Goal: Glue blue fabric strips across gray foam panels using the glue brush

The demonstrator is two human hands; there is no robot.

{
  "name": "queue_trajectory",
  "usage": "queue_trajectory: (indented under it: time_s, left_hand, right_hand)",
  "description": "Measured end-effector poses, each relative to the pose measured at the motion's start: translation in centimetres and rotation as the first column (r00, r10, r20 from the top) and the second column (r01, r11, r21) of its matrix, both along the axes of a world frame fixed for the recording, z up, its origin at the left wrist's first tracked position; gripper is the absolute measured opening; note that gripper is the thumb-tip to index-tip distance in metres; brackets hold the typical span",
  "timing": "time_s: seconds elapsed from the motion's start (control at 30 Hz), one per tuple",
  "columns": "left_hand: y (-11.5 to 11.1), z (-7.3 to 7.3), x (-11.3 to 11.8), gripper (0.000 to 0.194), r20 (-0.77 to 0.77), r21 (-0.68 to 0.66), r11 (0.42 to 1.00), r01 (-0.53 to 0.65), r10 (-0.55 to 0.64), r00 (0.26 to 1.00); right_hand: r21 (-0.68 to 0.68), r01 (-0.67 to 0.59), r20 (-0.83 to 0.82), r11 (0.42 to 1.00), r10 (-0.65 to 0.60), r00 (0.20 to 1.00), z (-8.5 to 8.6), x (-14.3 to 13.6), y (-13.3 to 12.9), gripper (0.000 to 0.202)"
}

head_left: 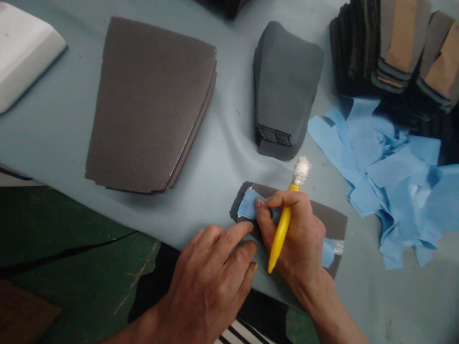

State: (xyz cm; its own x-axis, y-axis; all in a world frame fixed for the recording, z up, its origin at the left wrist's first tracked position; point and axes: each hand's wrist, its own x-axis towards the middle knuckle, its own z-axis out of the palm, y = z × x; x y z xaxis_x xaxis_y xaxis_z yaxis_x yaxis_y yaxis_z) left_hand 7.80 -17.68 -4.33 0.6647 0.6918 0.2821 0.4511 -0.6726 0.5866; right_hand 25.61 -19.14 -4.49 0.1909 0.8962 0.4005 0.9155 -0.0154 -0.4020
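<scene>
A: Where's the piece?

B: The dark piece [330,217] lies flat on the worktop [222,200], near its close edge, partly covered by the right hand [292,229].

A: What is that hand doing?

B: Its fingers are curled in. It has hold of a yellow brush [281,231], whitish end pointing away from the person, while thumb and forefinger touch a blue strip [248,204] at the piece's left end.

A: Just one strip there?

B: Another bit of blue [327,253] shows at the right end, beside the wrist.

A: And the left hand [217,277]?

B: Palm down, loosely spread, fingers a little bent, with nothing visible in its grasp. The forefinger's tip is at the piece's near edge.

A: What's around them?

B: A loose blue heap [390,177] to the right, dark stacks [398,43] topped with tan just behind it. Beyond the piece stands a grey stack [289,86]; further left, a wider brown one [150,105].
</scene>
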Motion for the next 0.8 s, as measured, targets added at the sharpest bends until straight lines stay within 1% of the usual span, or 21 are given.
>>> queue_trajectory:
  time_s: [0.2, 0.3, 0.37, 0.5, 0.8]
  left_hand:
    - [0.3, 0.2, -0.1, 0.019, 0.041, -0.045, 0.999, 0.030, -0.029, 0.999]
    - [0.7, 0.4, -0.3, 0.017, 0.099, -0.075, 0.997, 0.012, -0.005, 0.995]
    - [0.9, 0.4, -0.4, 0.017, 0.111, -0.071, 0.997, -0.019, 0.027, 0.993]
    - [1.5, 0.3, -0.5, 0.020, 0.076, -0.013, 0.998, -0.059, 0.060, 0.995]
    - [2.9, 0.1, -0.4, 0.021, -0.013, 0.059, 0.996, -0.063, 0.064, 0.998]
  right_hand:
    - [-0.026, -0.009, 0.010, 1.000, 0.010, 1.000, 0.1, 0.0, 0.0, 0.017]
    - [-0.021, -0.014, 0.008, 1.000, 0.014, 1.000, 0.1, 0.0, 0.0, 0.018]
    - [-0.016, -0.007, 0.011, 1.000, 0.008, 1.000, 0.1, 0.0, 0.1, 0.017]
    - [-0.011, -0.006, 0.013, 1.000, 0.006, 1.000, 0.1, 0.1, 0.1, 0.015]
    - [-0.007, -0.027, 0.036, 1.000, 0.027, 0.999, 0.2, 0.1, 0.1, 0.015]
